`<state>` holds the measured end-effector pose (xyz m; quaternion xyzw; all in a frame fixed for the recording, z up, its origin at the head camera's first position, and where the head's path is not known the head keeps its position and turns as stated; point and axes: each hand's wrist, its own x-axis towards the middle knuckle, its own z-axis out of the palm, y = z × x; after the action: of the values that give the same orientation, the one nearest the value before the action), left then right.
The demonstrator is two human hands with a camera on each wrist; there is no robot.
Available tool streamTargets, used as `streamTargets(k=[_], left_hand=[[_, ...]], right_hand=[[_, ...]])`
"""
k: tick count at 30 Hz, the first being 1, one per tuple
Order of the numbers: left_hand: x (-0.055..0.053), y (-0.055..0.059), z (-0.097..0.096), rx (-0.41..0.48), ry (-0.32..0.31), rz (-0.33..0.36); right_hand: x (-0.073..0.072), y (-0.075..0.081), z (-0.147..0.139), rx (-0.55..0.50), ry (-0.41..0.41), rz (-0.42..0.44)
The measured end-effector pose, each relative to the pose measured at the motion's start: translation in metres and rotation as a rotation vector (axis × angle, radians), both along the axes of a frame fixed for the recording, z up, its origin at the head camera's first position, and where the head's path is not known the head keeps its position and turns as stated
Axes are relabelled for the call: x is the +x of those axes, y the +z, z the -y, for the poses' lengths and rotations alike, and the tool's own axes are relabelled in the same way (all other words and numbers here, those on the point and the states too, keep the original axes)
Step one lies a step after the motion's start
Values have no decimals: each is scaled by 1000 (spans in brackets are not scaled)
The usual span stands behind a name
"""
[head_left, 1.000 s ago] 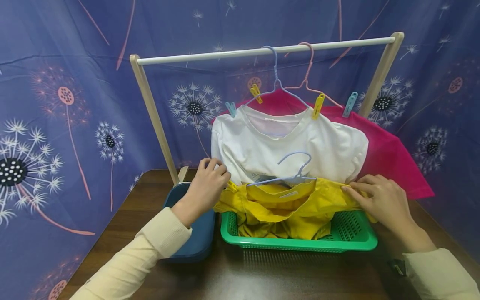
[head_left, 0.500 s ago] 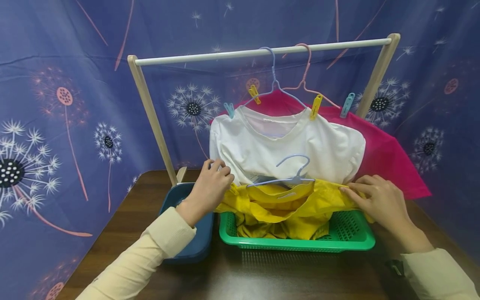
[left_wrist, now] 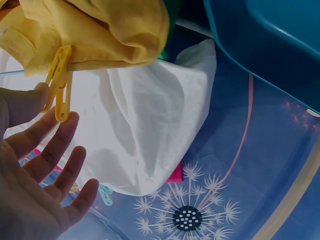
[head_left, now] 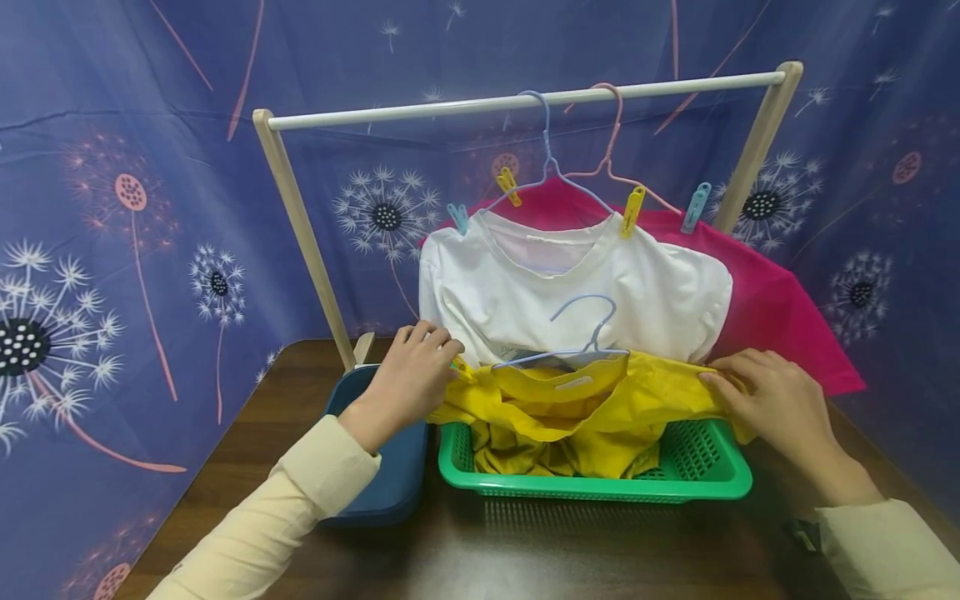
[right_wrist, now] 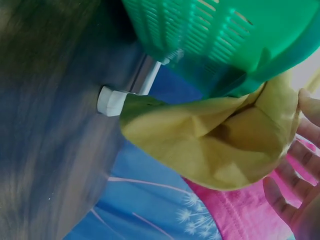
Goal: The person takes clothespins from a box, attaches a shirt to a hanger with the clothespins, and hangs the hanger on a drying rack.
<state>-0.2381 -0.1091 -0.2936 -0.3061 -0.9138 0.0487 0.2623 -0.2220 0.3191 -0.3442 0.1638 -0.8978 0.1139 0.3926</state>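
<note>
My left hand [head_left: 414, 372] pinches a yellow clothespin [left_wrist: 60, 82] between thumb and fingers, its jaws at the shoulder edge of a yellow shirt [head_left: 555, 400]. The other fingers spread out below it. My right hand [head_left: 772, 400] holds the opposite shoulder of the shirt, thumb in front and fingers behind. A blue hanger [head_left: 562, 357] lies inside the shirt's neckline with its hook standing up. The lower shirt sits bunched in a green basket [head_left: 600, 488]. In the right wrist view a yellow sleeve [right_wrist: 200, 140] hangs over the basket's side.
Behind, a white shirt [head_left: 555, 300] and a pink shirt [head_left: 787, 333] hang by clothespins on hangers from a rack's white bar [head_left: 420, 110]. A dark blue bin [head_left: 397, 492] stands left of the basket on the wooden table [head_left: 247, 433]. A patterned curtain [head_left: 150, 292] backs everything.
The yellow shirt and its hanger have risen slightly over the last half second. My right hand has shifted a little to the right. My left hand keeps its place at the other shoulder.
</note>
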Motion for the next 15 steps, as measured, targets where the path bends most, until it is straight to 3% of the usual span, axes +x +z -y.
streamTargets(k=[9, 15], left_hand=[[-2, -3, 14, 73, 15, 19], [-6, -16, 31, 89, 90, 61]], right_hand=[[1, -2, -3, -9, -15, 3], [0, -2, -3, 7, -12, -15]])
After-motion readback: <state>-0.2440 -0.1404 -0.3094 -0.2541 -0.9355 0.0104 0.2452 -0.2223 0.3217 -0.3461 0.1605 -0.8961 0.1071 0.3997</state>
